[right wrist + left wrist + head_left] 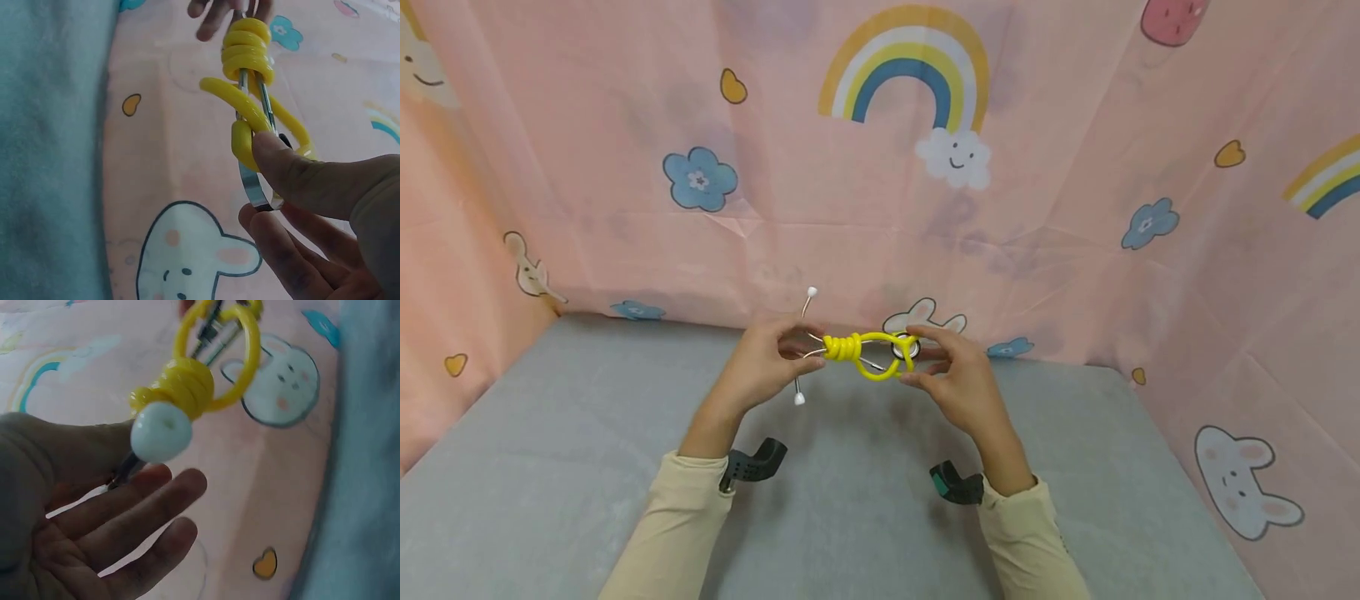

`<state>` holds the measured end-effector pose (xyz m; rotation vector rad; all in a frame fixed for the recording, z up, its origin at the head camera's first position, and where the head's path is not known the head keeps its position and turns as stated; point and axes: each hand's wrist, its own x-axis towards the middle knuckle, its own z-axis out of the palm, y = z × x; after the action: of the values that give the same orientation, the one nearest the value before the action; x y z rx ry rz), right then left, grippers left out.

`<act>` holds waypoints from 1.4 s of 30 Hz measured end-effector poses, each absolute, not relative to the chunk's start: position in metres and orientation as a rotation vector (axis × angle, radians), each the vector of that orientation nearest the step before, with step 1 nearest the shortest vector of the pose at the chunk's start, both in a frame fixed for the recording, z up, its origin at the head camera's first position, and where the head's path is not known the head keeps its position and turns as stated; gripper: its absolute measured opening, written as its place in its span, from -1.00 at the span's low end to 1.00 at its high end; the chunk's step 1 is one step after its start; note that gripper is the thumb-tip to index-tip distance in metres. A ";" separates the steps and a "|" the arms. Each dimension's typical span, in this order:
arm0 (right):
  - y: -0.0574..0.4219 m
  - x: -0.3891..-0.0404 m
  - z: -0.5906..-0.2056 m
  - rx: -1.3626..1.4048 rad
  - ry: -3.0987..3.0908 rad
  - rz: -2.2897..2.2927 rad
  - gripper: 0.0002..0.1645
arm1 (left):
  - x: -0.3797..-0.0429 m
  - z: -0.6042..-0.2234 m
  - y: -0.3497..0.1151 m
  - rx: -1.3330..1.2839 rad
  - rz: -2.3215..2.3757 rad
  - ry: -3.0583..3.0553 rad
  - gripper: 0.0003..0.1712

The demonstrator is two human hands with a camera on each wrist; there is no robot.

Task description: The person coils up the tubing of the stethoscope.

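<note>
Between the hands, above the table, is a slingshot with a shiny metal wire frame and yellow rubber tubing [842, 347]. The tubing is coiled tightly round its neck and loops loosely toward the right end. White ball tips [812, 292] cap the two prongs at the left; one white ball [161, 432] looms large in the left wrist view. My left hand [763, 358] pinches the prong end between thumb and index finger, other fingers extended. My right hand [958, 379] holds the ring end, thumb over the tubing and fingertips at the metal ring [252, 186].
Below the hands spreads a grey table [850, 500]. A pink printed cloth [880, 217] hangs behind it and along both sides. Dark wrist-worn devices stick out inward from the left cuff [758, 461] and the right cuff [957, 483].
</note>
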<state>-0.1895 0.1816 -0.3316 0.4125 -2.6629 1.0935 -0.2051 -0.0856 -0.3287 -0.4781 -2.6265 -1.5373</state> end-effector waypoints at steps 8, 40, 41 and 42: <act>0.181 -0.194 -0.341 0.423 -2.769 1.137 -0.23 | -0.208 -0.339 -0.090 -0.464 -1.086 -2.789 -0.73; 0.186 -0.212 -0.389 0.447 -3.227 0.880 -0.21 | -0.207 -0.376 -0.072 -0.382 -0.791 -3.064 -0.68; 0.187 -0.212 -0.388 0.439 -3.235 0.887 -0.19 | -0.208 -0.375 -0.072 -0.383 -0.801 -3.071 -0.64; 0.188 -0.212 -0.389 0.435 -3.238 0.890 -0.17 | -0.209 -0.375 -0.072 -0.386 -0.811 -3.074 -0.61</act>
<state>-0.2122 0.1879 -0.3885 0.4353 -3.2381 0.8901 -0.2090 -0.0721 -0.3754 -0.3864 -3.0743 -0.8106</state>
